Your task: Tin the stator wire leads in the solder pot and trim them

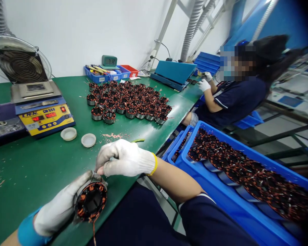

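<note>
My left hand point(58, 206), in a white glove with a blue cuff, is wrapped around a motor stator point(79, 206) near the table's front edge. The stator's ring opening with copper windings faces me, and a twisted copper lead point(94, 229) hangs from its lower side. At the stator's upper rim, my right hand point(125, 159), in a white glove with a yellow cuff, pinches at a thin dark wire; the fingertips partly hide it. A green curved handle point(138, 140) shows behind my right hand; its other end is hidden.
Many stators point(130, 99) stand grouped on the green table point(53, 167). A yellow-and-blue solder pot point(45, 118) is at left, near two white lids point(88, 140). Wire scraps point(114, 135) lie beyond my hand. Blue crates point(236, 198) of stators stand right; a co-worker point(236, 99) sits beyond.
</note>
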`<state>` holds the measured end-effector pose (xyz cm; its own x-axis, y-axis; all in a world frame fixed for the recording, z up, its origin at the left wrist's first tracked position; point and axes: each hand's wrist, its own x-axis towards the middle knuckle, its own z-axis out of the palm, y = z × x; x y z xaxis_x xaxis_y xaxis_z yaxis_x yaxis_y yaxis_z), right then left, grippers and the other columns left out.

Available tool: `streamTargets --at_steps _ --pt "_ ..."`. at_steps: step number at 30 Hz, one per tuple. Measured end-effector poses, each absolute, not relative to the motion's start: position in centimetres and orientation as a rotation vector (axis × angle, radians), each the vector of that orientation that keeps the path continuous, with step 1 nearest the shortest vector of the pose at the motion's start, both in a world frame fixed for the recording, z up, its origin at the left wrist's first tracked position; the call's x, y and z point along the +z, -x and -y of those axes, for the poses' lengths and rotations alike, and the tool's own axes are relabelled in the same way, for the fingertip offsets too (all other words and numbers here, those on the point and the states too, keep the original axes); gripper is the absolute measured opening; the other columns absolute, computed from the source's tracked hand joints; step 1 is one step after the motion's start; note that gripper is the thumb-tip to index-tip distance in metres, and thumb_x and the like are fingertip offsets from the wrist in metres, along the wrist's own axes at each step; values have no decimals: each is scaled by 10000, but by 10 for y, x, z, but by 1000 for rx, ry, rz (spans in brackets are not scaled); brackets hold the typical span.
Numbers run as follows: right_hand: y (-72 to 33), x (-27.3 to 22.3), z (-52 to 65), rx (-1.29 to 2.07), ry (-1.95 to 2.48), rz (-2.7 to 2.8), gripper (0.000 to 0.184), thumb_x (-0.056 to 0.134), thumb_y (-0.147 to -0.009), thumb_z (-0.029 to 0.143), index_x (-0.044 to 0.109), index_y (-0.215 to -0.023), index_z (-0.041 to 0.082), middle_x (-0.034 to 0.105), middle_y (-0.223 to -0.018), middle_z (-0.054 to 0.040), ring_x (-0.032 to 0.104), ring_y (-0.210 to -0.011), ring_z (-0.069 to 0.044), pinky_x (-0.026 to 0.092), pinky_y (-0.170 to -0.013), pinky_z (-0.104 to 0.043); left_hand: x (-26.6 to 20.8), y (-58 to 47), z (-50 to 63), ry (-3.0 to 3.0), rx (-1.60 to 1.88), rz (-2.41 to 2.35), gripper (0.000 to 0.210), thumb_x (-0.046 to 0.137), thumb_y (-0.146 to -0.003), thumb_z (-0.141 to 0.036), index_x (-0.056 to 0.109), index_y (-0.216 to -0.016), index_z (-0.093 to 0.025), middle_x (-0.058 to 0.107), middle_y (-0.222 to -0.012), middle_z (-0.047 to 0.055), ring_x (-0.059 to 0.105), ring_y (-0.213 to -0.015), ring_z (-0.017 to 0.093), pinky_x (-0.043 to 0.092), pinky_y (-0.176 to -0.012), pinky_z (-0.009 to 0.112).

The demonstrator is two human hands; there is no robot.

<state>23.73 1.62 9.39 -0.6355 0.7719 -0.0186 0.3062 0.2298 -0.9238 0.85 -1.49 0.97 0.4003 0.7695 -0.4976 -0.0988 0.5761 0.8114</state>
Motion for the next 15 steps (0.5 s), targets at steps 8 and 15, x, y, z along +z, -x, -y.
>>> streamTargets --at_steps 8,15 --pt "-232 101 -8 855 1118 2250 67 685 -842 195 746 -840 169 711 -872 -22 656 -812 -142 480 -751 -247 16 -24 21 -638 717 -950 387 772 -758 -491 782 -1019 -206 763 -1153 74 515 -1337 330 323 -1194 443" --pt "-229 136 -5 127 783 2417 121 593 -879 213 671 -799 167 711 -891 -55 647 -869 -197 439 -983 -400 61 -29 9 -113 1074 -1033 249 478 -881 -139 663 -725 -201 734 -707 15 714 -717 171 618 -704 312"
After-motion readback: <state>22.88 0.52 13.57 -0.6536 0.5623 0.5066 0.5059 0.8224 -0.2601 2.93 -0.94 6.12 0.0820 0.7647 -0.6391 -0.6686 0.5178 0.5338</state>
